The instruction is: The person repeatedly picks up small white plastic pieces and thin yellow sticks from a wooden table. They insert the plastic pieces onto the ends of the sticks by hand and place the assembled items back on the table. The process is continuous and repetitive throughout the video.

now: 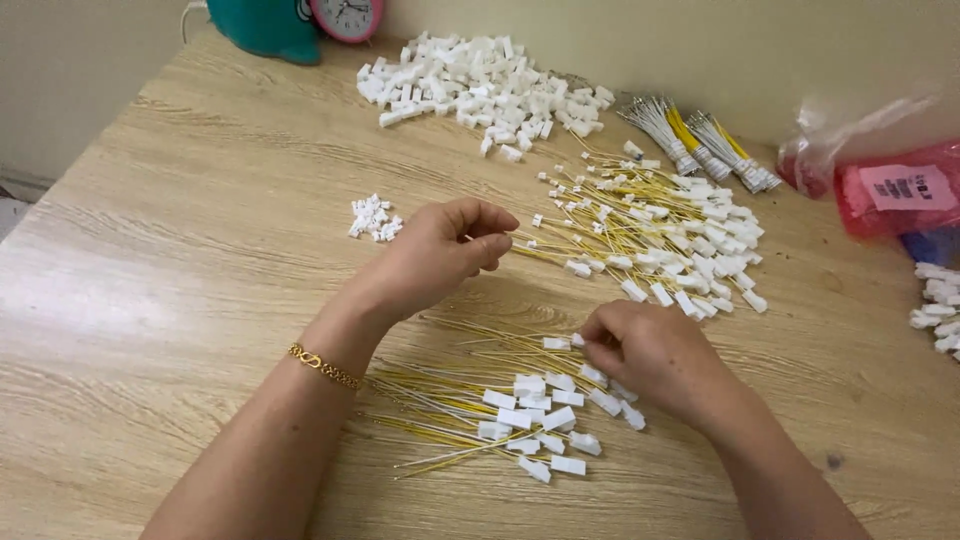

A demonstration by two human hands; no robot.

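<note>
On the wooden counter (200,300), going left to right, a teal object (265,25) with a pink clock (347,15) beside it stands at the far edge. Nearer, a small cluster of white plugs (374,218) lies alone, just left of the left hand (440,255). That hand, with a gold bracelet (325,368) on its wrist, hovers above the counter with its grip curled nearly closed, thumb and fingertips pinched together; whether anything tiny sits between them cannot be told. Behind it a big heap of white plugs (480,85) spreads near the wall. Below and between the hands lies a near pile of yellow wires (470,410), each ending in a white plug, fanned out with the plugs toward the right. The right hand (650,355) rests over the upper right edge of this pile, its grip pinched on one wired plug (577,341) at the end of a yellow wire, just beside another plug on the counter. Farther back to the right, a larger pile of finished wires (660,230) lies well apart from the near one. Behind that are bundles of bare wires (700,140) tied together. At the right edge sit a red bag (900,195) in clear plastic and more loose plugs (938,305).
</note>
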